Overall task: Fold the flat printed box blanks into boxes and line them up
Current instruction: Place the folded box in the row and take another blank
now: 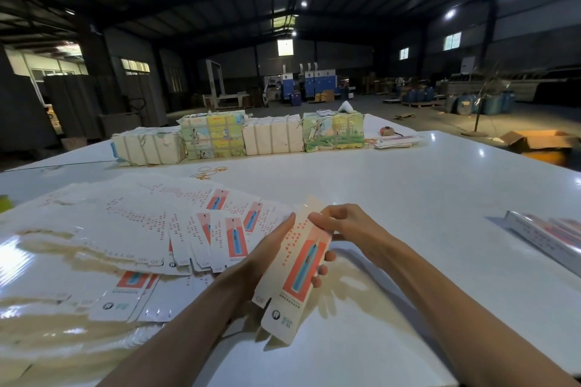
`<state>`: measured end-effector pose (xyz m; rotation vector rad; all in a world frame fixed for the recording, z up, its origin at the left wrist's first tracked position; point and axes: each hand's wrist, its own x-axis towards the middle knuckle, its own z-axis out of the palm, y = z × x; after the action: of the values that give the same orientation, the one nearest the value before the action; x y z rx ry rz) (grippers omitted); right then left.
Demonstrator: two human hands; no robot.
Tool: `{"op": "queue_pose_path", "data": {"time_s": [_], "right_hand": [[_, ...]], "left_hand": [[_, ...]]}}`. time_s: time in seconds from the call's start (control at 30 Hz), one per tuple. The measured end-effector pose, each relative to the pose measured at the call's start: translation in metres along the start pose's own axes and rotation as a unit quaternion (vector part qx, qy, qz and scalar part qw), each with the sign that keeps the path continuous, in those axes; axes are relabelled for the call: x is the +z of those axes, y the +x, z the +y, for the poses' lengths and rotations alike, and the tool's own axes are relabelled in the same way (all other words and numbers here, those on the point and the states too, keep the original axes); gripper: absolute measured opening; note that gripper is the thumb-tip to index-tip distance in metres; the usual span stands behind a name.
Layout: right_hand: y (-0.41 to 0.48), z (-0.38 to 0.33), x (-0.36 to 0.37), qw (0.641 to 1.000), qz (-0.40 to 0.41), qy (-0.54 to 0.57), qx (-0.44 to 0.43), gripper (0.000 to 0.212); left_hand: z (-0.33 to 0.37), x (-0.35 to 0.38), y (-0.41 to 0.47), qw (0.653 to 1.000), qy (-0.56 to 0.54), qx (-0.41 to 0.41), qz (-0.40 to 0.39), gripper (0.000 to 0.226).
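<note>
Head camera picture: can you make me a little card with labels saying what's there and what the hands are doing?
held: one printed box blank
left grip: wraps round its middle
right grip: pinches its upper end
left side: fanned flat blanks
right edge: folded boxes lying side by side
far side: four wrapped bundles in a row
surface: white table

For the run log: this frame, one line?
phase: folding; left hand: holds box blank; right hand: pinches its top; folded boxes: far right
</note>
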<state>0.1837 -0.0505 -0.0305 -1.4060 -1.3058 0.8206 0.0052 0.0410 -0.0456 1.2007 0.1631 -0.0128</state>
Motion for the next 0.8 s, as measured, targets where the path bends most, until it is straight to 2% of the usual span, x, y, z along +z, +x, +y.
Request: {"op": "queue_pose_path", "data": {"time_s": [0.03,0.1,0.23,0.4,0.53,0.63,0.73,0.8], "right_hand": [[0.001,0.000,-0.002,1.000,-0.003,0.004,0.011,0.043],[0.002,0.000,-0.005,0.999,-0.011,0.010,0.031,0.044],[0.001,-0.001,-0.005,0.999,-0.015,0.026,0.038,0.038],[0.001,-0.001,-0.006,0.998,0.011,0.064,-0.011,0.053],[0.004,0.001,-0.004,0.997,0.014,0.079,-0.016,0.068],[0.006,0.000,-0.005,0.998,0.007,0.062,-0.012,0.065],[0.006,-0.002,-0.006,1.000,-0.021,0.014,0.008,0.058],[0.004,-0.003,-0.005,1.000,-0.023,0.005,0.014,0.059]], "left_hand": [[0.003,0.006,-0.002,0.999,0.001,0.007,-0.043,0.066],[0.003,0.007,0.001,0.999,0.018,0.001,-0.027,0.068],[0.001,0.008,0.004,0.999,-0.043,0.007,-0.022,0.069],[0.005,0.008,0.004,0.999,-0.039,0.012,-0.007,0.083],[-0.004,0.004,0.006,0.998,-0.024,0.047,0.036,0.066],[-0.002,0.005,0.000,0.999,-0.019,0.034,0.023,0.068],[0.007,-0.003,-0.007,1.000,-0.013,0.018,0.005,0.081],[0.000,-0.001,-0.008,0.999,-0.047,0.003,0.027,0.074]]}}
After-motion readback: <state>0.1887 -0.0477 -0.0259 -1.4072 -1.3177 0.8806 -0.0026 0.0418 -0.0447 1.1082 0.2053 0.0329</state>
